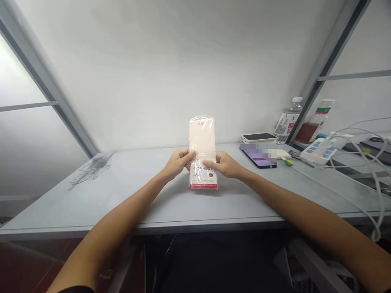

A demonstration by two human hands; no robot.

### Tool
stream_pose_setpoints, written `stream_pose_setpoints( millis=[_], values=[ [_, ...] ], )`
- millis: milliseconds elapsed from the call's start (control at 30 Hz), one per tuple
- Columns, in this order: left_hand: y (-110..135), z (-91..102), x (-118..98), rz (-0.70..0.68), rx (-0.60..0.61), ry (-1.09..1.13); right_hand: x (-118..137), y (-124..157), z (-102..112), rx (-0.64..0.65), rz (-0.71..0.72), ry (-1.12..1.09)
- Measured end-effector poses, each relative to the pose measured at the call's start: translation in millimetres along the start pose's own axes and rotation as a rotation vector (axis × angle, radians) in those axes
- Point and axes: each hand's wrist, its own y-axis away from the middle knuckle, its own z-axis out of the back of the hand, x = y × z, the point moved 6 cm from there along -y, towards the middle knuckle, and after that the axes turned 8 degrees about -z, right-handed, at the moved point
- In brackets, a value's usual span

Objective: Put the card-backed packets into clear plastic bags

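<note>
Plastic-wrapped pale packet [203, 151] stands upright between both hands, left hand [178, 163] and right hand [224, 164] pinching its sides.

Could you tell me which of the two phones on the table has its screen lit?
The nearer phone, closest to the right hand, shows a lit purple screen; the farther phone behind it has a dark screen.

I've got a slim pale-pink packet [202, 138] in glossy clear wrap, red strip along its bottom, standing upright over the grey table [137, 195].
</note>
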Motion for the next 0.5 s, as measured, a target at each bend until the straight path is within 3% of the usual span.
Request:
stream_pose_setpoints(
  millis=[267, 333, 433, 500],
  values=[
    [1, 5.0, 3, 0.055, -0.036, -0.114, -5, -5, 2, -0.032, -0.071, 0.018],
    [3, 11.2, 9, 0.132, -0.051, -0.272, -13, -7, 5, -0.057, -0.198, 0.106],
    [5, 30.3, 21, 0.291, -0.087, -0.664, -31, -6, 16, -0.059, -0.468, 0.421],
    [6, 41.5, 29, 0.384, -0.06, -0.839, -37, -4, 25, -0.03, -0.574, 0.609]
  ],
)
